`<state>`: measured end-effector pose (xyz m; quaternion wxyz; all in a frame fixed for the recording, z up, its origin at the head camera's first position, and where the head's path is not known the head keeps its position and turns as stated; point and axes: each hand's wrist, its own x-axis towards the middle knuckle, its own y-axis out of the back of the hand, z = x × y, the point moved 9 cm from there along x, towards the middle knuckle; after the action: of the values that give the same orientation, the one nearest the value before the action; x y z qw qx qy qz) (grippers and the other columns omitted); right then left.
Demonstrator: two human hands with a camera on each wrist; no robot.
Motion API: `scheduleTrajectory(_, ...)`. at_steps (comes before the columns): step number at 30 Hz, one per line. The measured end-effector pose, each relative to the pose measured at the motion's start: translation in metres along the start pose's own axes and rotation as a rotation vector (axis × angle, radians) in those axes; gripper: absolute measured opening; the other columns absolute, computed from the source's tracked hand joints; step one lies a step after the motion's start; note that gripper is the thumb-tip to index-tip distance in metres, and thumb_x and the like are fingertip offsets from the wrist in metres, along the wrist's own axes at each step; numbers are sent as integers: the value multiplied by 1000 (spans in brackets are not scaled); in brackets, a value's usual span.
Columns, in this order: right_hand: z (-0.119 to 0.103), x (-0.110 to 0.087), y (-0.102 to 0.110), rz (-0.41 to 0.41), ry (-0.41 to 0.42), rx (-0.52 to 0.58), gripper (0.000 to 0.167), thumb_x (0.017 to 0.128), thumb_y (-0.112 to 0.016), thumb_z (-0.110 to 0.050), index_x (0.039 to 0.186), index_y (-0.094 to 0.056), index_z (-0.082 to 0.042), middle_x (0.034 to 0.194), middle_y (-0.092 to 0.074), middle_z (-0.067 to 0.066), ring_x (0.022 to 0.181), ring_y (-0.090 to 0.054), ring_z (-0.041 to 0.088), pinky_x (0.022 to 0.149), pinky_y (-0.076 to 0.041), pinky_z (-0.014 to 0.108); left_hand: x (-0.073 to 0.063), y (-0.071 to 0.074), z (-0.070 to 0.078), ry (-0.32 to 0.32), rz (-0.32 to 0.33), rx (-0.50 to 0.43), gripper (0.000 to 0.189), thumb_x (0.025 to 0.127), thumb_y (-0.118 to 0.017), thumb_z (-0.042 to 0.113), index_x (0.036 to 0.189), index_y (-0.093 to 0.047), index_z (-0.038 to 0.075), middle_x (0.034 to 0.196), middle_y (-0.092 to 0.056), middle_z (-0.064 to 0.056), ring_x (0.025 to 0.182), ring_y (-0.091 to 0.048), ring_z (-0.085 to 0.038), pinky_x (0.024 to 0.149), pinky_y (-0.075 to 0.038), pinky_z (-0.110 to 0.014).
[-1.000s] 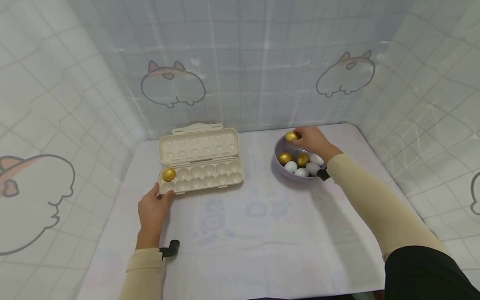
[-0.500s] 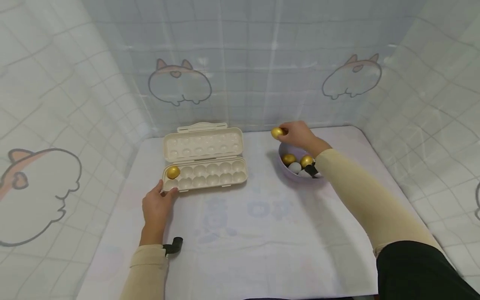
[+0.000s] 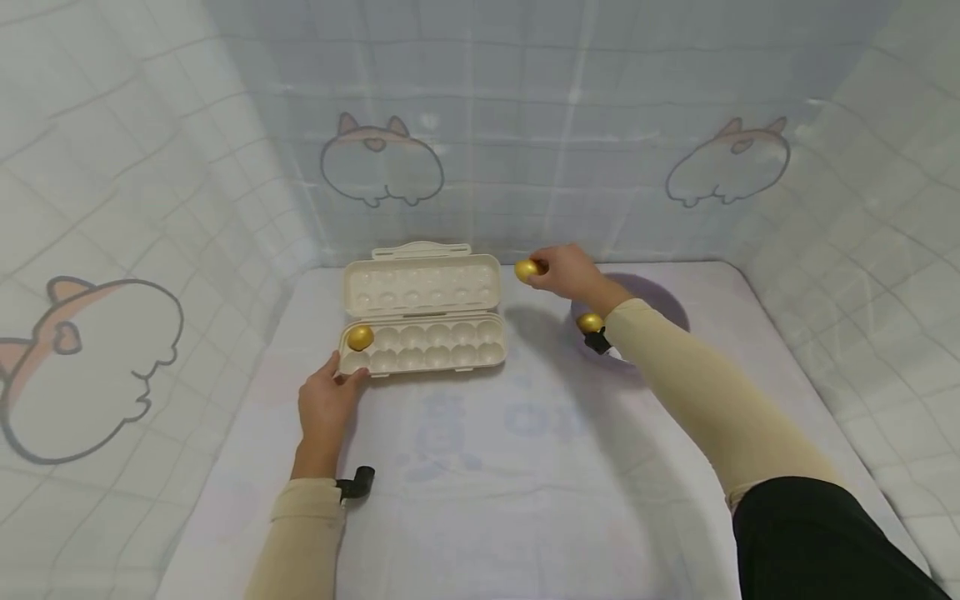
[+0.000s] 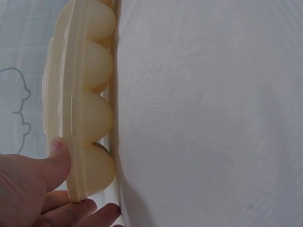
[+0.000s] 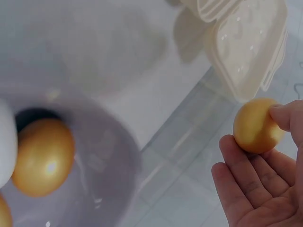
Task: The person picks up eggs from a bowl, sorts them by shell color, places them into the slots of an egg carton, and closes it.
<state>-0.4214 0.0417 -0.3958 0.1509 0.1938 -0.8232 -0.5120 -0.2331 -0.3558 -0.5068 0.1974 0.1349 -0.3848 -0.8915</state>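
Observation:
My right hand [image 3: 570,271] pinches a golden egg [image 3: 526,271] between thumb and fingers, held in the air between the bowl and the carton. A cream egg carton [image 3: 422,286] lies with its lid folded back, and one golden egg [image 3: 360,337] sits in its back-row cup at the left end. At that end's front corner, my left hand [image 3: 327,408] grips the carton, thumb on the rim and fingers around the end in the left wrist view. A purple bowl [image 3: 671,304] holds golden and white eggs; my right forearm hides much of it from the head view.
White cloth [image 3: 480,500] with faint prints covers the table. Tiled-pattern sheets with cartoon drawings [image 3: 382,167] hang at the back and both sides. Inside the bowl, the right wrist view shows a golden egg [image 5: 45,156] beside a white egg [image 5: 5,142].
My right hand has lifted the golden egg from over the bowl and carried it left toward the carton. The left hand keeps its grip on the carton corner. The head view has shifted slightly.

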Motion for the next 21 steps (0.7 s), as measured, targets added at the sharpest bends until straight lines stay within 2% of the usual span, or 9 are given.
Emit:
scheduleTrajectory(12,-31,11,-11,-32,22,-4,40,97,-70,-24,132,-72,-4,115,-78,12,94,-68,24,89,-57,39,0,1,-1,2,3,13,76,99,-74,36,161,-39,9,151,-57,-25,139,-58,-45,116,-47,-59)
scheduleTrajectory(21,-48,21,-21,-32,63,-1,36,96,-70,-22,128,-74,-5,113,-79,10,94,-67,23,89,-57,37,2,1,-1,4,15,6,76,99,-75,37,162,-39,11,153,-57,-23,139,-59,-43,115,-48,-58)
